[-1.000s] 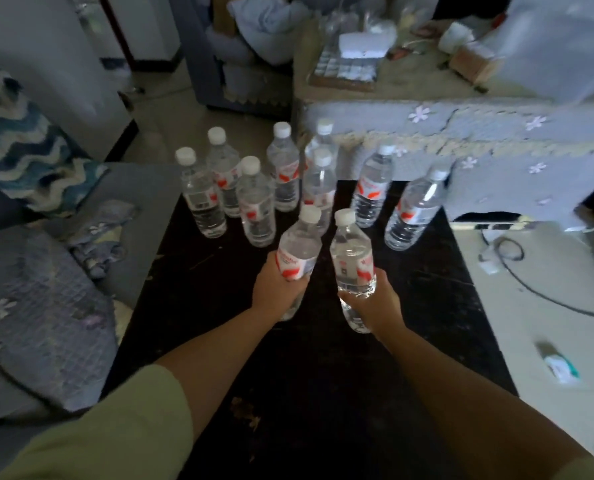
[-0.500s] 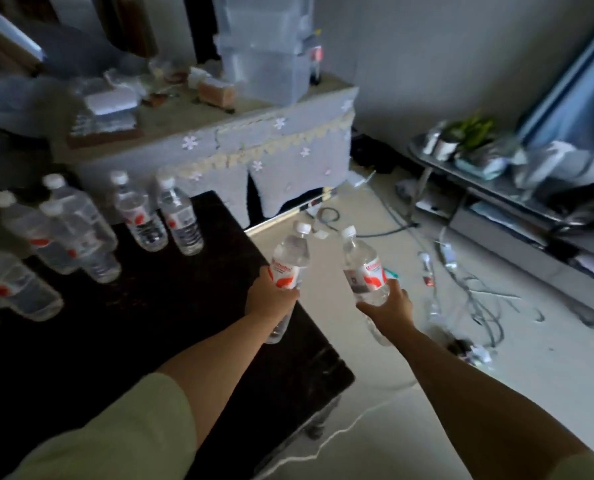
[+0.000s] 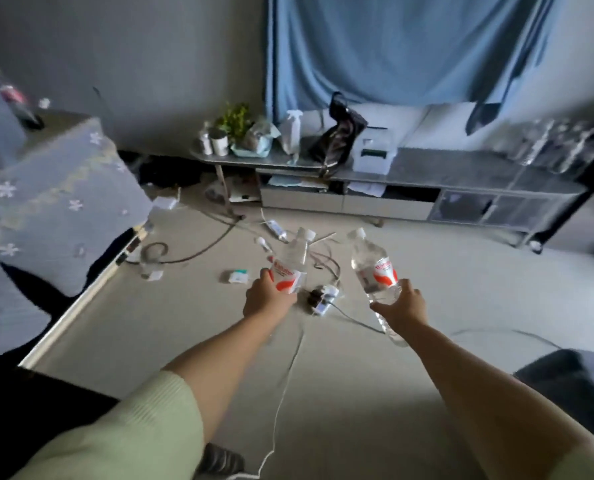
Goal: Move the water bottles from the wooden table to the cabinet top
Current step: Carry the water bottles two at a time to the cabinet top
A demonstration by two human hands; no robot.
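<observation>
My left hand [image 3: 267, 299] grips a clear water bottle [image 3: 290, 263] with a red and white label and a white cap. My right hand [image 3: 401, 308] grips a second such water bottle [image 3: 373, 268], tilted to the left. Both bottles are held out over the pale floor. Ahead, along the wall, runs a long low grey cabinet [image 3: 461, 169]. Several clear bottles [image 3: 558, 147] stand on its right end. A dark corner of the wooden table [image 3: 8, 410] shows at the lower left; the bottles on it are out of view.
Cables and a power strip [image 3: 323, 299] lie on the floor under my hands. A cloth-covered stand [image 3: 46, 209] is at the left. On the cabinet's left end sit a plant [image 3: 235, 123], a spray bottle [image 3: 292, 129], a dark bag [image 3: 340, 136] and a white box [image 3: 373, 150]. A blue curtain [image 3: 392, 50] hangs behind.
My view has swung right, away from the table and its bottles, toward the low cabinet. Both hands have carried their bottles off the table and out over the floor.
</observation>
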